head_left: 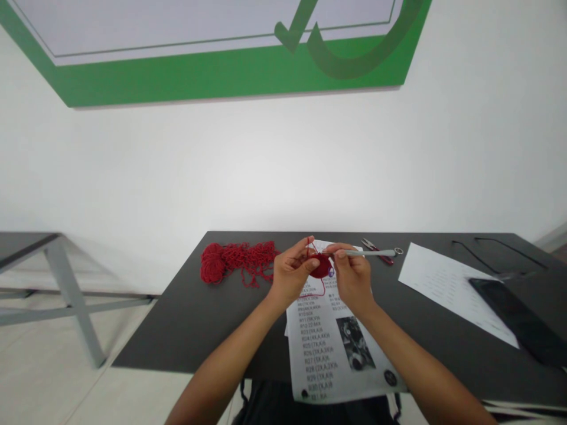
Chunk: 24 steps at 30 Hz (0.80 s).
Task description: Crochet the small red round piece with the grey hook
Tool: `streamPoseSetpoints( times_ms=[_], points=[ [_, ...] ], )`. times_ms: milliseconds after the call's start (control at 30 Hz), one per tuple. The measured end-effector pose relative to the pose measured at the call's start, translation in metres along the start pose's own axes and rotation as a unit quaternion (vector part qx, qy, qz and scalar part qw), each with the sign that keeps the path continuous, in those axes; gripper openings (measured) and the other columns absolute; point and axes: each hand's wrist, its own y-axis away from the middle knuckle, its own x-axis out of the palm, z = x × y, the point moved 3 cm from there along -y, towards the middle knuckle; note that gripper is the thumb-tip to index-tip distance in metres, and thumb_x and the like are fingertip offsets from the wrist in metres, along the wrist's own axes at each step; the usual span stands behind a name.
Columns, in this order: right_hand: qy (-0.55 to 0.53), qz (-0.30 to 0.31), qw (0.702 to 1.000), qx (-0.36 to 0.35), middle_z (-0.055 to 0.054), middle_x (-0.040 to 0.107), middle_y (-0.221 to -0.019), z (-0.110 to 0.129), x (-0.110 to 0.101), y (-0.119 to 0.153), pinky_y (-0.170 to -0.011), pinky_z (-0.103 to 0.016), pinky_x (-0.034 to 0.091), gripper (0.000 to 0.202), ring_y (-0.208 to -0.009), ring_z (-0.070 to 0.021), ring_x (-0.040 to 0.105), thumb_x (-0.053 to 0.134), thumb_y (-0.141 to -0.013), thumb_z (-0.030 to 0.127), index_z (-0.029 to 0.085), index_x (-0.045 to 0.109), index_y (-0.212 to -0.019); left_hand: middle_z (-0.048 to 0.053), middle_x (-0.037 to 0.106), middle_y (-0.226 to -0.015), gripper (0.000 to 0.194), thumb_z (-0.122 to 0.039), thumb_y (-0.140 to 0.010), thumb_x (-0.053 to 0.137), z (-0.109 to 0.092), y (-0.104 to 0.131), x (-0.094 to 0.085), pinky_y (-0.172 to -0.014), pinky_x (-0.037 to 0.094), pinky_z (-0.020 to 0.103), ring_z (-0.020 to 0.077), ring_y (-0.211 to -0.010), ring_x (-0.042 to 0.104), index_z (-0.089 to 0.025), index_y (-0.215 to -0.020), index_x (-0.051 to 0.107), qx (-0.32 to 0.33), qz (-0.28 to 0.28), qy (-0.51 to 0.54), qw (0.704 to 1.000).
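Between my hands is a small round piece of red crochet (319, 267), with a purple stitch marker (331, 272) at its right edge. My left hand (293, 268) pinches the piece at its left side, and a strand of red yarn runs over the raised index finger. My right hand (353, 273) grips a crochet hook (372, 253) with a pale grey handle that points right; its tip is at the top of the piece, too small to make out. A loose yarn tail hangs below, over a printed pattern sheet (319, 354).
A red yarn ball with loose tangled yarn (212, 264) lies left on the dark table (177, 336). Thread snips (384, 255) lie behind my right hand. Another paper sheet (443, 289), a black phone (518, 316) and eyeglasses (509, 248) are at the right.
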Motion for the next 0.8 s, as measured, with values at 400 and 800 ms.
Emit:
streamPoseSetpoints(
  times_ms=[400, 800],
  points=[
    [0.066, 0.046, 0.989, -0.127, -0.002, 0.071, -0.082, 0.021, -0.001, -0.004, -0.073, -0.034, 0.055, 0.021, -0.077, -0.0189, 0.07, 0.057, -0.099, 0.04, 0.024, 0.066, -0.087, 0.0, 0.068, -0.072, 0.049, -0.031, -0.064, 0.092, -0.005, 0.0, 0.001, -0.06, 0.05, 0.023, 0.0108, -0.064, 0.059, -0.016, -0.109, 0.079, 0.013, -0.014, -0.029, 0.999],
    [0.131, 0.056, 0.967, -0.21, -0.003, 0.07, -0.088, 0.021, 0.0, 0.001, -0.076, -0.038, 0.058, 0.01, -0.085, -0.0215, 0.07, 0.058, -0.098, 0.028, 0.026, 0.067, -0.093, 0.001, 0.07, -0.074, 0.046, -0.029, -0.074, 0.084, -0.007, 0.004, 0.0, -0.063, 0.054, 0.024, 0.0124, -0.066, 0.062, -0.017, -0.117, 0.076, 0.073, -0.007, -0.115, 0.991]
  ],
)
